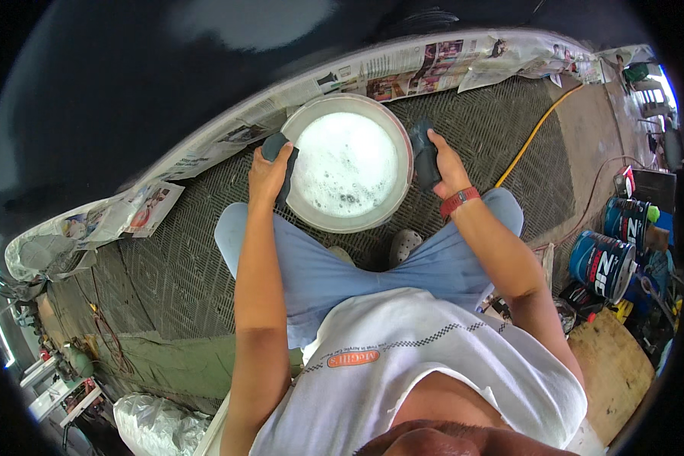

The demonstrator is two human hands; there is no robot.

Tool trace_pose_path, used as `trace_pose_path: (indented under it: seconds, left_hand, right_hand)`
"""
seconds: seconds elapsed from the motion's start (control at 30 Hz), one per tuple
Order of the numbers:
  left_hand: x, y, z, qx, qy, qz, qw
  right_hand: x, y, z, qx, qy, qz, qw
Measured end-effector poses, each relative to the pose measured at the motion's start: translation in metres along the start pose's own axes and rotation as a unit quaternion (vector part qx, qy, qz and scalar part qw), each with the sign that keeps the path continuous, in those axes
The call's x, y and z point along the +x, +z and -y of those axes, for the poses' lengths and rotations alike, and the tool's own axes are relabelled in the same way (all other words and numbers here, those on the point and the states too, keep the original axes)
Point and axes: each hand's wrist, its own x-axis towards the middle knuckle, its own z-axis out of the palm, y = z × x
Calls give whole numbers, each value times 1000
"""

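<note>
A round pale bucket [305, 211] of white, sudsy water stands on the floor between my knees. At its left rim my left hand [266, 176] is closed around a dark grey block [287, 173], like a sanding block or sponge. On the right side my right hand [451, 169], with a red watch on the wrist, grips a dark grey wet-looking pad [423, 150] just beside the rim. Whether that pad is sandpaper, cloth or sponge I cannot make out. Both pieces are held upright, and my fingers partly hide them.
A glossy black car panel [129, 91] curves across the far side, its lower edge masked with newspaper [403, 70]. A yellow cord [532, 143] crosses the mat on the right. Blue paint cans [602, 264] and a wooden board [612, 368] are at the right. Wrapped plastic [156, 425] lies lower left.
</note>
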Motion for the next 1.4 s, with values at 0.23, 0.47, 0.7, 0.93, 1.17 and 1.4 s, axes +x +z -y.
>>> trace_pose_path:
  seconds: [0.23,0.47,0.7,0.93,1.17,1.4]
  left_hand:
    - [-7,-2,-19,-55,5,-25,998]
    - [-6,25,-33,-43,84,17,995]
    - [-15,61,-49,-72,116,5,991]
    - [-16,70,-62,-35,103,17,994]
    - [-43,81,-67,-23,107,-91,990]
    - [-43,74,-70,19,120,-121,985]
  right_hand:
    - [18,3,-16,-87,-82,-40,992]
    - [24,-33,2,-96,-152,-72,981]
    - [43,-47,17,-164,-234,-131,949]
    - [39,-60,44,-204,-252,-134,936]
    - [-10,-28,200,-110,-509,-171,836]
    - [-168,91,441,-128,-850,-285,425]
